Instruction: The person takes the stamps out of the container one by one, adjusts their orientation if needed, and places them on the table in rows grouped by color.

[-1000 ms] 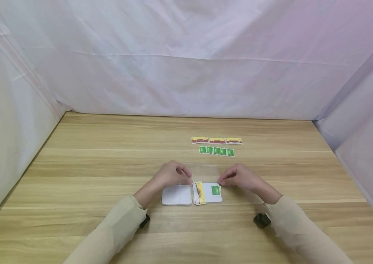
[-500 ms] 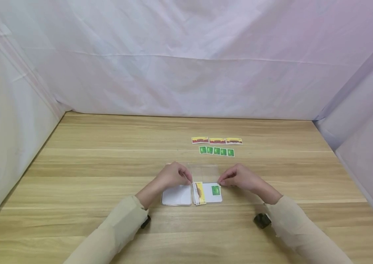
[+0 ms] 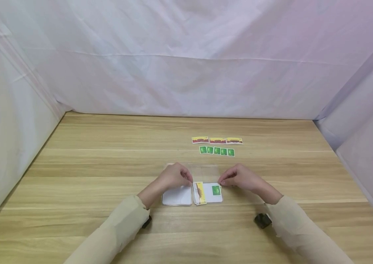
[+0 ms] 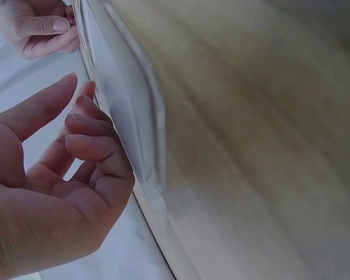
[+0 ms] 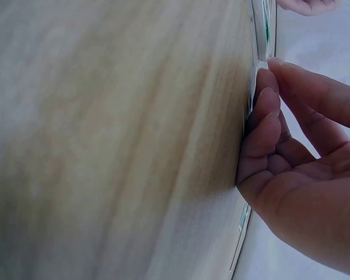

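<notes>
A clear plastic case lies spread on the table, with a white panel [image 3: 176, 196] on the left and a white card [image 3: 209, 198] on the right. Yellow stamps [image 3: 200, 193] stand along the card's left side, and a green stamp [image 3: 216, 190] sits near its right edge. My left hand [image 3: 177, 176] is over the top of the left panel; in the left wrist view its thumb and forefinger [image 4: 88, 93] are slightly apart. At the card's upper right corner, my right hand [image 3: 241, 178] pinches the edge between thumb and forefinger [image 5: 265, 79]. Fingertips partly hide that corner.
Behind the case, a row of yellow-and-red stamps [image 3: 217, 140] lies above a row of several green stamps [image 3: 217, 151]. A clear flap [image 3: 205, 172] extends beyond the card. White cloth [image 3: 186, 84] encloses the wooden table [image 3: 107, 146] at back and sides.
My left hand has shifted slightly right and toward me, uncovering more of the case's far left edge. My right hand has stayed at the card's corner. The stamps look unmoved.
</notes>
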`<state>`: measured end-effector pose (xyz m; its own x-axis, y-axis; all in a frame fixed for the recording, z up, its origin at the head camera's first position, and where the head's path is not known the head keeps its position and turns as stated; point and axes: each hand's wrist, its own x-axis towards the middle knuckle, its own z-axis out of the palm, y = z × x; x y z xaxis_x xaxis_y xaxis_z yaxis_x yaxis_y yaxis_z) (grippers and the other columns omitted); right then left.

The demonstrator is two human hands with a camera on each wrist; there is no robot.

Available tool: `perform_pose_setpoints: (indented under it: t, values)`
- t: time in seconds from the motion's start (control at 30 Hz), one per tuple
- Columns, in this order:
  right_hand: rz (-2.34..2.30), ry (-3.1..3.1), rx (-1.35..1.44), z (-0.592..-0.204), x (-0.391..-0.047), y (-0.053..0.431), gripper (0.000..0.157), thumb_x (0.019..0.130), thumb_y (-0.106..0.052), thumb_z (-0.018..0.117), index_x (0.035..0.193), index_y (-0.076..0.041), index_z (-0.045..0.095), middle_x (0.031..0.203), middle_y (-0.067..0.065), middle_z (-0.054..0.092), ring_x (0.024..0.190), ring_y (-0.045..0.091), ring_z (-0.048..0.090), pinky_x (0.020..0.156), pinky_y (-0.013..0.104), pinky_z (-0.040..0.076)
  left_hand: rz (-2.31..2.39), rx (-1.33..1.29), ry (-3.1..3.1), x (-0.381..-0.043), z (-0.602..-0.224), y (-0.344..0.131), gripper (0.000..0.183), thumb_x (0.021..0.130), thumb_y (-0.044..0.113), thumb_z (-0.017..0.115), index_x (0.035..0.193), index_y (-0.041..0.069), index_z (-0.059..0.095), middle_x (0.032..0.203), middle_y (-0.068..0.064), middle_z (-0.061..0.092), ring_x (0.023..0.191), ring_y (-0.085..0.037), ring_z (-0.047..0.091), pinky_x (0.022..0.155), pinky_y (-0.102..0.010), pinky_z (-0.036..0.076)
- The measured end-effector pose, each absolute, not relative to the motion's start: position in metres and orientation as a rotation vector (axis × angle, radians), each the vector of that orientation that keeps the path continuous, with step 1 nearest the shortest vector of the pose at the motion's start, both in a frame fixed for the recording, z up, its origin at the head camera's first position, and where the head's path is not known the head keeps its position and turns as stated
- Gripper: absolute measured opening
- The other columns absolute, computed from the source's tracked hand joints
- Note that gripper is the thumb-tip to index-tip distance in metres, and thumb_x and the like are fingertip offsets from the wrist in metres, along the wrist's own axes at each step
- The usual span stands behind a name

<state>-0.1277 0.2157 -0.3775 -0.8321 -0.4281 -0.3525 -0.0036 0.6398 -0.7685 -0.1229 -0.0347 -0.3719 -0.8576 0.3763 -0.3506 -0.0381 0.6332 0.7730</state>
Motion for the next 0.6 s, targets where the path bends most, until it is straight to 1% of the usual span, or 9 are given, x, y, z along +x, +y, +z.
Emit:
perform_pose_setpoints:
  t: [0.2,0.6]
  values:
    - [-1.095,2.344,-0.329,-0.3774,-0.1275,0.2153,0.01,0.084,-0.004,0.066,0.087,-0.006,0.074,0.079,0.002,0.065,0.066,0.018,0.046,0.058,0.026,0.04,1.123,0.241,2.388,-0.1233,-0.3721,-0.0322,0.006,0.075,0.006,0.075,0.075,0.007,0.069,0.072,0.0,0.058,0.066,-0.014,0.05,0.058,-0.023,0.038]
    - [-1.088,2.349,-0.327,-0.3774,-0.128,0.2159,0.01,0.084,-0.005,0.066,0.087,-0.007,0.074,0.079,0.002,0.064,0.067,0.018,0.046,0.059,0.027,0.04,1.076,0.228,2.41,-0.1232,-0.3725,-0.0277,0.012,0.072,0.011,0.079,0.071,0.01,0.067,0.071,0.002,0.06,0.068,-0.015,0.051,0.062,-0.025,0.038]
